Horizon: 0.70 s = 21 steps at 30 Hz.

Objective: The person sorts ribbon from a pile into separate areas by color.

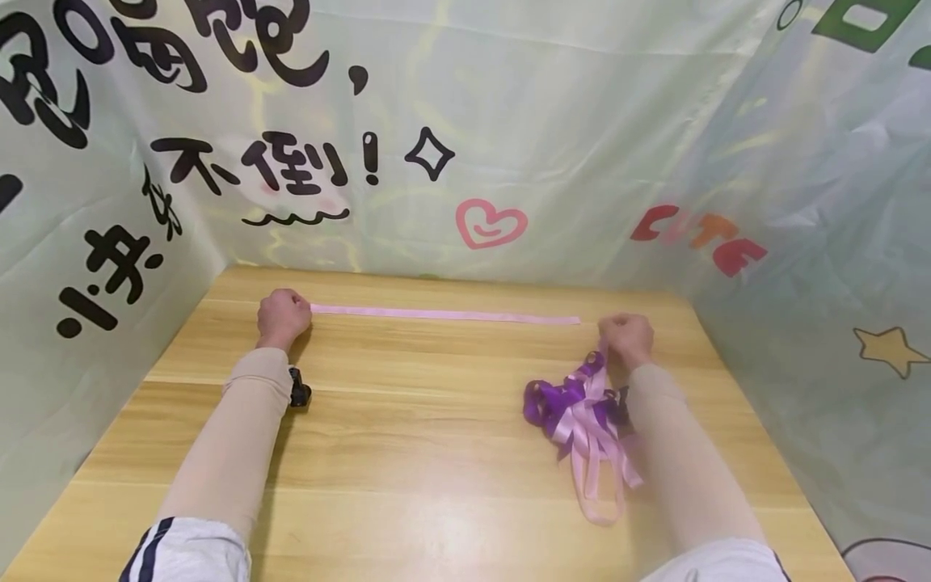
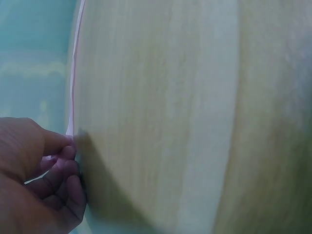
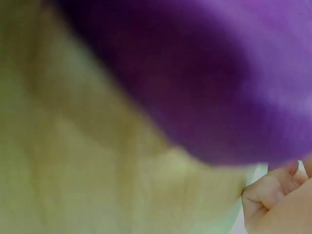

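One strip: narrow pale-pink satin ribbon (image 1: 444, 314), running rightward.
Left hand (image 1: 283, 316): fingertips pinch its left end.
Right hand (image 1: 629, 335): just past free end, gripping tangled purple-and-pink satin ribbon bundle (image 1: 582, 424) (contact with pale wooden table (image 1: 407, 453): cannot tell).

Free room is lying across the bench (image 1: 407, 453)'s middle.
Pink ribbon (image 1: 445, 314) is crossing near the far edge, cloth (image 1: 582, 162) walling behind; a ribbon bundle (image 1: 582, 420) is blocking towards the right edge.
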Each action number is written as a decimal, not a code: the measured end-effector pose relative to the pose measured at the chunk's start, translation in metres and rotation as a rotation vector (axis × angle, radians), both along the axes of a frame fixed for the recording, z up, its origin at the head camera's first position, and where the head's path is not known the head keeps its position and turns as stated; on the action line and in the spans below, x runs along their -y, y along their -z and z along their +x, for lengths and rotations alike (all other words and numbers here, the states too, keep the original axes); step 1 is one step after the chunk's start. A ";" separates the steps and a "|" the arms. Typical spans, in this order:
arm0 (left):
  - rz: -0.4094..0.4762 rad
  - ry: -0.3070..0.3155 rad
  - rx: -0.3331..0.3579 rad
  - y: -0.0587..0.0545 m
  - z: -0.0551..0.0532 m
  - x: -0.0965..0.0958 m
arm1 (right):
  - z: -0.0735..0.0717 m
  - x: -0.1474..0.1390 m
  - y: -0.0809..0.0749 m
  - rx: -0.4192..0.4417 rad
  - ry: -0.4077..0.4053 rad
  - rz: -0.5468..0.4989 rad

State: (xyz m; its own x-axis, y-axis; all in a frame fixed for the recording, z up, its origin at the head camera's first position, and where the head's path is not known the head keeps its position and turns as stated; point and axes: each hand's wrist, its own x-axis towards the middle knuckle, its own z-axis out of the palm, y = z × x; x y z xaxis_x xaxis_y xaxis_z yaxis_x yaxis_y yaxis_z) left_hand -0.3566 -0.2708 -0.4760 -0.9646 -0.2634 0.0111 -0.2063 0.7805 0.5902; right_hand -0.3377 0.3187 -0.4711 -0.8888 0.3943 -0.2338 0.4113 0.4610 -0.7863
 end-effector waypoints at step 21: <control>0.025 0.196 -0.145 -0.034 0.047 -0.011 | 0.049 -0.011 -0.041 -0.141 -0.248 0.184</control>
State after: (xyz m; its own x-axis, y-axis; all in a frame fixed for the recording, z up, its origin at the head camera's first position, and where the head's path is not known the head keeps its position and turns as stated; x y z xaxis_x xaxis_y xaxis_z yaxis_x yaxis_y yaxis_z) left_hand -0.3095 -0.2600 -0.4416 -0.9861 -0.0735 0.1489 0.0357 0.7818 0.6225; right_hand -0.2887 0.3300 -0.4304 -0.9815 0.1857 -0.0467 0.1617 0.6729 -0.7219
